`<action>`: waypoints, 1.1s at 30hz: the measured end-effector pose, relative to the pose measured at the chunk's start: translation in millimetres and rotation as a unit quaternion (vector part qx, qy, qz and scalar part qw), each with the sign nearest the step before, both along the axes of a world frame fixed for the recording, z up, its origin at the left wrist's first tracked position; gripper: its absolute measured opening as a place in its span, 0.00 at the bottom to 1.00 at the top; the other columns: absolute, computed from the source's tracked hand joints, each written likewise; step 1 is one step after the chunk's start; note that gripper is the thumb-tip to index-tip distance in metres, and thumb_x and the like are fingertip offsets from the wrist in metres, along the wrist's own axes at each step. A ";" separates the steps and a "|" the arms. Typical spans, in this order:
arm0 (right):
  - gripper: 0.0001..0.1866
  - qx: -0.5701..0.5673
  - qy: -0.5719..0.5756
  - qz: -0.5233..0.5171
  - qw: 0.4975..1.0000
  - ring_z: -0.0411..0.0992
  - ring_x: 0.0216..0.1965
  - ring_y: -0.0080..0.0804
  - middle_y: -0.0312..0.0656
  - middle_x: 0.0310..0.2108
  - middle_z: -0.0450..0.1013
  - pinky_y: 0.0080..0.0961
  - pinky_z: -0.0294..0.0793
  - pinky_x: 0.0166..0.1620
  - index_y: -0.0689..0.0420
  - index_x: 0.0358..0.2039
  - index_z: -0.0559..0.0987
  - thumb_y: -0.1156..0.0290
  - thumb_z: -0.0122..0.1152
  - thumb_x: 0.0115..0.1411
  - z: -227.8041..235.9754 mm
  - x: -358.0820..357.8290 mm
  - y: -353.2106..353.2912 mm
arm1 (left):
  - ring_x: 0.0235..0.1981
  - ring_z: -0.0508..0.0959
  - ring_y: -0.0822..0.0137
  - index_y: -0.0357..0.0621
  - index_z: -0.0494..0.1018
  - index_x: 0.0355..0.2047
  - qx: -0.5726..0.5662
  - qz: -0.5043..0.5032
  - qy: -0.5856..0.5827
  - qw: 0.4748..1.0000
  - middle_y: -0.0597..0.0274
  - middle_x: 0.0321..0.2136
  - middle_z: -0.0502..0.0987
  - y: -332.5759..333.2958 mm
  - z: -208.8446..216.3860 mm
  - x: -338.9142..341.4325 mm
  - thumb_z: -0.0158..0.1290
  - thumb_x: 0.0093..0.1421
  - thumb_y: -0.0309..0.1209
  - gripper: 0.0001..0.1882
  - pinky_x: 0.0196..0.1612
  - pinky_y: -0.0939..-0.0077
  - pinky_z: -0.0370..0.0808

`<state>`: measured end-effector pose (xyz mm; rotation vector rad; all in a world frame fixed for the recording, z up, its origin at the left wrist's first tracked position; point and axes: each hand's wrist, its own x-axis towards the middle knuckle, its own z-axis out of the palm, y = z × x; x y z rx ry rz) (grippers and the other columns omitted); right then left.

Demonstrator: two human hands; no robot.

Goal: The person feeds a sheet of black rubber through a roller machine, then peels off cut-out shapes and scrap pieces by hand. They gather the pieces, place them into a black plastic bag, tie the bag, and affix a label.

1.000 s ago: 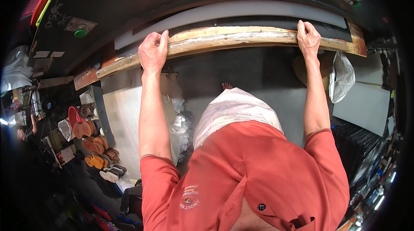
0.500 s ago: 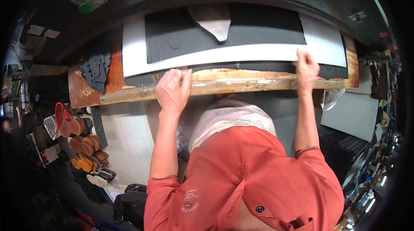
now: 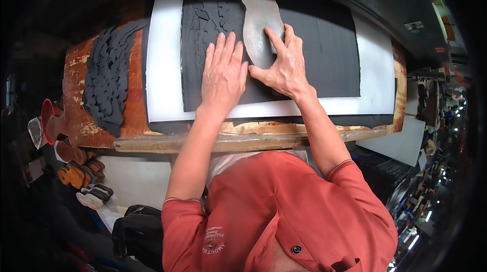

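**Hands moved from bench edge to sheet surface**

One second ago, both hands gripped the worn wooden front edge of the workbench [image 3: 243, 142], set wide apart. Half a second ago, they still held that edge, with the left hand moved inward.

Now the left hand [image 3: 221, 76] lies flat, fingers spread, on the dark grey rubber sheet [image 3: 324, 54]. The right hand [image 3: 284, 64] sits just beside it, fingers pressing the grey sole-shaped metal template [image 3: 258, 21] against the sheet. The two hands are almost touching.

The head view has tilted toward the bench top. The sheet, the white board under it [image 3: 162, 69] and the stack of dark cut sole pieces [image 3: 109, 79] now show in full.
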<state>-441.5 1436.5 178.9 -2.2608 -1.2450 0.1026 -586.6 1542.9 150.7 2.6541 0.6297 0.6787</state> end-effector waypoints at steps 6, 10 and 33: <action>0.52 0.118 0.360 0.018 0.925 0.70 0.65 0.49 0.60 0.65 0.70 0.38 0.67 0.69 0.59 0.68 0.74 0.56 0.80 0.40 17.3 48.4 -20.8 | 0.72 0.65 0.42 0.34 0.70 0.65 -0.027 -0.013 -0.022 0.999 0.44 0.68 0.70 9.1 -9.3 -8.3 0.63 0.65 0.31 0.30 0.74 0.44 0.60; 0.52 0.200 0.459 0.019 0.866 0.73 0.62 0.42 0.54 0.60 0.74 0.33 0.68 0.66 0.65 0.69 0.72 0.58 0.77 0.42 21.9 70.4 -31.0 | 0.73 0.63 0.39 0.36 0.70 0.66 -0.065 0.010 -0.018 0.998 0.46 0.70 0.68 -1.7 6.2 3.3 0.63 0.66 0.34 0.31 0.74 0.42 0.59; 0.41 0.096 -0.034 -0.025 0.994 0.65 0.64 0.58 0.60 0.71 0.60 0.48 0.72 0.62 0.49 0.58 0.83 0.62 0.79 0.37 -24.0 82.3 -67.9 | 0.76 0.61 0.45 0.48 0.69 0.69 -0.011 -0.078 0.069 0.994 0.54 0.73 0.66 -13.2 5.9 1.3 0.66 0.63 0.34 0.35 0.75 0.39 0.54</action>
